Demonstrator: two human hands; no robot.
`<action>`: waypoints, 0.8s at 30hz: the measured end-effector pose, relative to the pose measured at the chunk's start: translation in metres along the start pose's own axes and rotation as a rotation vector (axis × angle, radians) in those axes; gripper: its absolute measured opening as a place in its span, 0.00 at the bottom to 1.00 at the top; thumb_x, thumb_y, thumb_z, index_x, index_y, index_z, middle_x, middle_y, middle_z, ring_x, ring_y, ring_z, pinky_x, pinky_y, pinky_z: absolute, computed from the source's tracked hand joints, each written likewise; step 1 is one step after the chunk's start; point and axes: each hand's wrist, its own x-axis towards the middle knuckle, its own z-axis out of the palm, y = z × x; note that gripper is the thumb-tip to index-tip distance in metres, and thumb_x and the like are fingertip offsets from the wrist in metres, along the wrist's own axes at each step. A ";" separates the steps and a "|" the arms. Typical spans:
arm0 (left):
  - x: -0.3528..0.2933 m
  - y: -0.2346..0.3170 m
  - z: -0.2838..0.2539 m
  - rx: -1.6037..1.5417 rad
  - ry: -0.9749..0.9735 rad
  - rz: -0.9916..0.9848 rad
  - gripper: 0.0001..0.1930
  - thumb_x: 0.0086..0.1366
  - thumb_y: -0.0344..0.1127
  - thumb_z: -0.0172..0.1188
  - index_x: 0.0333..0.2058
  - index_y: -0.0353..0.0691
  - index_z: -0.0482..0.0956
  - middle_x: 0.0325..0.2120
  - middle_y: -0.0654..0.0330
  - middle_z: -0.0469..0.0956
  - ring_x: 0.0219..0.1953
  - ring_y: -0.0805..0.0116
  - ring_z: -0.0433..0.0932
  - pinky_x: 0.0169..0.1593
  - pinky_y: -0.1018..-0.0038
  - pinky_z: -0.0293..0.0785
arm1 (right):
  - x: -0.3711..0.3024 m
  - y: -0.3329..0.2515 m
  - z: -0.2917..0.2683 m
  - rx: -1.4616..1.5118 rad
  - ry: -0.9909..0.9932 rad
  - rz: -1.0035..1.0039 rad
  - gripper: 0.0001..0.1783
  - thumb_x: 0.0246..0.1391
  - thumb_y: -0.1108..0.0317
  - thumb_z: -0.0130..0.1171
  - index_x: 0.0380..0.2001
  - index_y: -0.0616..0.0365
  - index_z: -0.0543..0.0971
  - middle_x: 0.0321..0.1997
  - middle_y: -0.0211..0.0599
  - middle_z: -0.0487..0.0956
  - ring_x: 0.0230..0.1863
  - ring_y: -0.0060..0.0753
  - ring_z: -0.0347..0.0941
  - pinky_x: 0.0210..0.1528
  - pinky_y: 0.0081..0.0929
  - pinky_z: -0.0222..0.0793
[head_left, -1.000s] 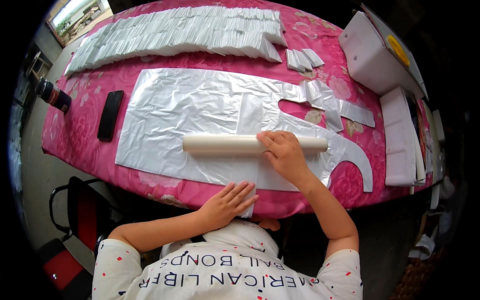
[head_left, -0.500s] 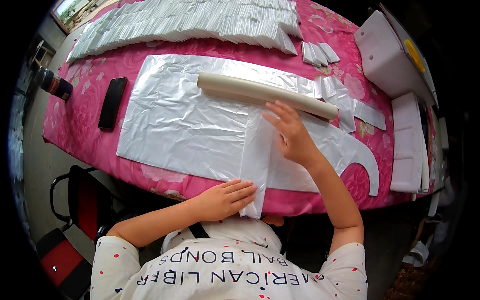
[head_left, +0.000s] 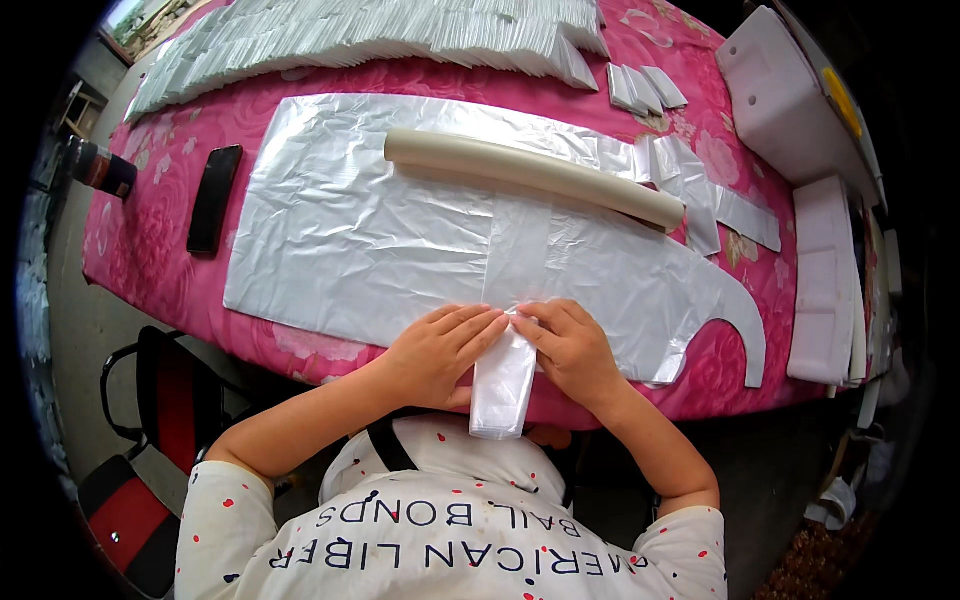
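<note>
A narrow folded white plastic bag (head_left: 503, 388) lies lengthwise before me, its near end overhanging the table edge. My left hand (head_left: 440, 352) has its fingers together on the upper left of the fold. At the fold's upper right, my right hand (head_left: 572, 355) pinches the bag with thumb and fingers. The fingertips of both hands nearly meet there. Underneath lies a layer of flat white plastic bags (head_left: 345, 255) with a curved handle cutout at the right. A pale tube (head_left: 530, 178) rests across them, beyond my hands.
Rows of folded white bags (head_left: 370, 40) stand at the far side, with a few separate folded bags (head_left: 645, 90) to their right. A black phone (head_left: 214, 200) and dark bottle (head_left: 102, 167) are at the left. White foam boxes (head_left: 825, 280) line the right edge.
My right hand has come down from near the tube to beside my left, which has moved slightly up. The long bag strip is now folded over toward me and shorter.
</note>
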 end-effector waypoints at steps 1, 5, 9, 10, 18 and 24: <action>0.002 0.000 0.001 -0.024 0.031 -0.015 0.36 0.49 0.47 0.58 0.56 0.33 0.63 0.48 0.51 0.72 0.50 0.56 0.72 0.53 0.62 0.66 | 0.001 0.000 -0.001 0.044 0.009 0.042 0.17 0.39 0.76 0.59 0.38 0.59 0.78 0.39 0.36 0.77 0.41 0.38 0.72 0.41 0.31 0.71; 0.016 0.002 -0.009 -0.344 0.036 -0.340 0.29 0.55 0.40 0.56 0.54 0.32 0.64 0.40 0.53 0.77 0.44 0.55 0.75 0.50 0.63 0.68 | 0.015 0.003 -0.006 0.269 -0.021 0.433 0.08 0.46 0.72 0.59 0.31 0.63 0.79 0.25 0.36 0.78 0.27 0.34 0.74 0.32 0.25 0.71; 0.038 0.008 -0.030 -0.579 0.109 -0.592 0.26 0.60 0.32 0.52 0.56 0.30 0.60 0.49 0.48 0.70 0.50 0.50 0.69 0.55 0.63 0.63 | 0.041 0.007 -0.013 0.615 -0.098 0.881 0.12 0.52 0.66 0.57 0.25 0.66 0.79 0.19 0.36 0.77 0.19 0.26 0.74 0.26 0.22 0.69; 0.032 0.006 -0.019 -0.387 0.217 -0.464 0.27 0.59 0.30 0.52 0.57 0.31 0.59 0.52 0.47 0.67 0.52 0.50 0.67 0.56 0.63 0.61 | 0.043 0.012 -0.016 0.598 -0.178 0.889 0.13 0.52 0.65 0.56 0.26 0.66 0.79 0.22 0.36 0.79 0.20 0.22 0.75 0.24 0.21 0.69; 0.026 0.012 0.023 0.170 -0.085 -0.237 0.35 0.60 0.45 0.50 0.59 0.27 0.53 0.63 0.43 0.48 0.66 0.49 0.45 0.66 0.58 0.43 | 0.046 0.023 -0.013 0.668 -0.233 0.957 0.14 0.51 0.63 0.58 0.24 0.66 0.78 0.20 0.33 0.78 0.21 0.23 0.77 0.22 0.19 0.67; 0.028 0.007 0.021 0.203 -0.070 -0.240 0.33 0.60 0.46 0.50 0.58 0.28 0.56 0.61 0.44 0.54 0.65 0.52 0.51 0.65 0.60 0.46 | 0.044 -0.001 -0.014 0.267 -0.108 0.793 0.21 0.42 0.66 0.65 0.41 0.60 0.75 0.24 0.39 0.77 0.29 0.36 0.75 0.36 0.26 0.71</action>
